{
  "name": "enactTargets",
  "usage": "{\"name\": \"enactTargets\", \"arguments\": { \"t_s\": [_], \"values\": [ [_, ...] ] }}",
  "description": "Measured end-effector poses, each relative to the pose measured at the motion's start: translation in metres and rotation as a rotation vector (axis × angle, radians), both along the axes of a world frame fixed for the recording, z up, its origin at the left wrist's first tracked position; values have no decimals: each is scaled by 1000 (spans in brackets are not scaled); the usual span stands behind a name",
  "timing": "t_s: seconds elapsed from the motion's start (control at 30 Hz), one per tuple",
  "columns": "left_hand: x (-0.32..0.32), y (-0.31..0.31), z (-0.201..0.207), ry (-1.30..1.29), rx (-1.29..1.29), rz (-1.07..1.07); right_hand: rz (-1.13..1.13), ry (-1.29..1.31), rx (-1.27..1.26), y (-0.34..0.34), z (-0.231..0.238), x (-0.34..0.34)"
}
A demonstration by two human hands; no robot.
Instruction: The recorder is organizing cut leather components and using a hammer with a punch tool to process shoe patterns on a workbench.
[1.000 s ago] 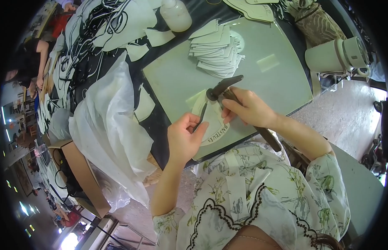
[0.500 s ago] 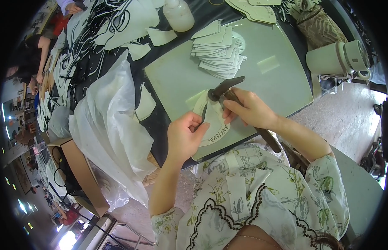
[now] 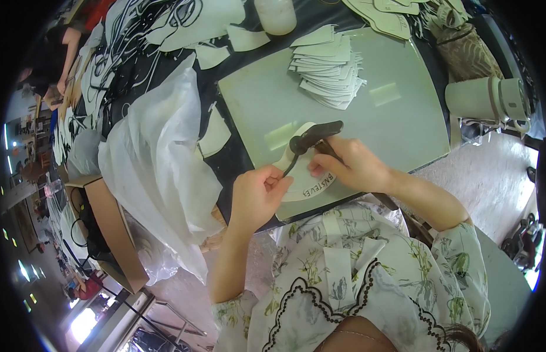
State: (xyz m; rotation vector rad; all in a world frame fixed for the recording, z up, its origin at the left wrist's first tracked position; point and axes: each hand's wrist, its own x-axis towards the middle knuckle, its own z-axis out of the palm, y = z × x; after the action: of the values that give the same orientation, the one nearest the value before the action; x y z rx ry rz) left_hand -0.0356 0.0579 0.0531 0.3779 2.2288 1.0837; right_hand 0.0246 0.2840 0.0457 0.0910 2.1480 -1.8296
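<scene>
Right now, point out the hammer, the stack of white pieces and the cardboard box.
Hammer (image 3: 317, 135), head camera: middle of its dark head.
Stack of white pieces (image 3: 328, 69), head camera: middle of the fanned layers.
Cardboard box (image 3: 115, 232), head camera: brown side wall.

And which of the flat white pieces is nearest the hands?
The curved white piece with dark lettering, between left hand and right hand; the fanned white stack and loose white scraps lie farther away.

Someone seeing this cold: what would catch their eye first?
Probably the dark hammer in the right grip, its head over a pale curved piece near the front of the greenish board, where the left grip pinches a dark strip. Next, the fanned stack of pale pieces farther back, and the crumpled translucent plastic sheet left of the board.
</scene>
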Motion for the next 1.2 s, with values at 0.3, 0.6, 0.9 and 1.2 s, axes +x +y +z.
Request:
{"name": "enactTargets", "arguments": {
  "t_s": [0.3, 0.6, 0.9, 1.2],
  "values": [
    [1, 4, -2, 93, -56, -10, 7, 22, 37, -2, -1, 0],
    [12, 6, -4, 148, -85, -44, 54, 49, 134, 0, 3, -2],
    [21, 8, 0, 319, -214, -120, 207, 113, 443, 25, 33, -19],
    [34, 27, -8, 592, -69, 116, 643, 275, 984, 10, 40, -36]
  ]
}}
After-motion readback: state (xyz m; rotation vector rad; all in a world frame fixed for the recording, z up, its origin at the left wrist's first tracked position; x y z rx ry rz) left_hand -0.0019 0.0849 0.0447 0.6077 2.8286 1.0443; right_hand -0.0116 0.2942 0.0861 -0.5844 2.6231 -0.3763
